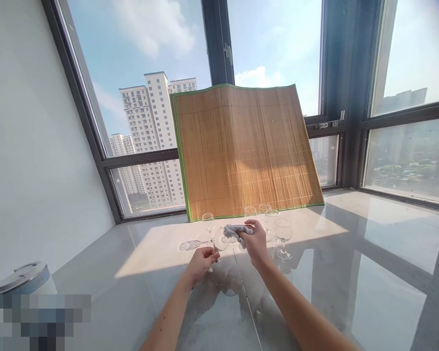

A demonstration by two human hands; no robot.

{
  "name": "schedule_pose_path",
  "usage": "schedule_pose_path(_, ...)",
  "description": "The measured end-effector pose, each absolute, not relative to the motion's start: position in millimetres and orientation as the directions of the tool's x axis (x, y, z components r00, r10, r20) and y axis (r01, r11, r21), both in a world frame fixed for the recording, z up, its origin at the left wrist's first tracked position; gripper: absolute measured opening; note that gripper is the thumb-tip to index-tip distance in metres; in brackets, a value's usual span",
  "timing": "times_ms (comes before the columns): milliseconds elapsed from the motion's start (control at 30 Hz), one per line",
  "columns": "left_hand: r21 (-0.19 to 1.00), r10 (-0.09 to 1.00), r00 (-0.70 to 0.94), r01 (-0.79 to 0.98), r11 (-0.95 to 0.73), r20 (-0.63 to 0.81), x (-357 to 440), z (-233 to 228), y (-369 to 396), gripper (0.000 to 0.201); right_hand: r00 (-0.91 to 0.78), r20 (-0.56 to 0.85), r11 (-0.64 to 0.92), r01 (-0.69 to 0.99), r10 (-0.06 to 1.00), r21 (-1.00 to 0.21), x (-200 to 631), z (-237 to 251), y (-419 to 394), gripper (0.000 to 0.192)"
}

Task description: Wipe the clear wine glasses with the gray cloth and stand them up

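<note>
Low over the shiny sill, my left hand (203, 263) pinches a clear stemmed glass (220, 241) near its stem; the glass is tilted and hard to see against the bright surface. My right hand (255, 239) grips a grey-white cloth (236, 231), which touches the rim side of that glass. One stemmed glass (208, 223) stands behind my left hand, with its patterned shadow beside it. To the right of my right hand, another stemmed glass (284, 234) stands upright, with several more clustered behind it, partly overlapping.
A bamboo mat (241, 151) with green edging leans against the dark window frame (219, 44) at the back. The glossy sill (314, 302) has a seam line down its middle. A lidded container (22, 280) stands at the lower left, beside the white wall (40, 136).
</note>
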State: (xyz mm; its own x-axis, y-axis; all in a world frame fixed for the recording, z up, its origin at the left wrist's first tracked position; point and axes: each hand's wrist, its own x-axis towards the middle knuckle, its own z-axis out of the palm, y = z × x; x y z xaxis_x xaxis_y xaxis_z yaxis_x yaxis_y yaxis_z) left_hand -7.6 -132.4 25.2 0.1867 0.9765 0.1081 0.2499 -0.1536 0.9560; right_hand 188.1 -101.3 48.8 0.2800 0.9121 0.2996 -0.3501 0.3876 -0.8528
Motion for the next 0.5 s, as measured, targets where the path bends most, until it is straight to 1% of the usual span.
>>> schedule_pose_path(100,0.986,0.977,0.192,0.123,-0.113,0.087,-6.9,25.6,-134.5,0.043,0.396,0.277,0.406,-0.291,0.875,-0.866,191.8,47.2,-98.6,0.044)
schedule_pose_path(167,0.995,0.985,0.136,0.000,-0.104,0.103,-9.3,25.1,-133.3,0.043,0.404,0.278,0.399,-0.254,0.871,-0.881,193.1,45.7,-97.0,0.044)
schedule_pose_path(200,0.993,0.989,0.090,-0.033,-0.113,0.115,-10.9,24.7,-132.1,0.043,0.362,0.287,0.385,-0.236,0.887,-0.892,192.7,44.8,-96.6,0.044)
schedule_pose_path(267,0.990,0.990,-0.012,-0.003,-0.139,0.139,-14.0,23.6,-129.0,0.043,0.181,0.320,0.352,-0.186,0.930,-0.917,189.4,42.1,-97.3,0.049)
schedule_pose_path(333,0.980,0.981,-0.085,0.113,-0.166,0.176,-15.7,22.5,-125.9,0.044,-0.047,0.365,0.358,-0.122,0.930,-0.926,183.5,38.7,-99.5,0.061)
schedule_pose_path(400,0.950,0.964,-0.100,0.221,-0.221,0.248,-15.7,21.8,-123.4,0.040,-0.215,0.402,0.394,-0.082,0.890,-0.916,178.1,36.0,-102.5,0.075)
schedule_pose_path(433,0.932,0.954,-0.095,0.261,-0.251,0.283,-15.3,21.5,-122.4,0.038,-0.261,0.414,0.410,-0.072,0.872,-0.909,176.5,35.8,-104.1,0.079)
schedule_pose_path(500,0.901,0.943,-0.079,0.328,-0.283,0.324,-14.9,21.0,-121.1,0.034,-0.275,0.431,0.431,-0.063,0.860,-0.900,176.9,39.6,-107.9,0.077)
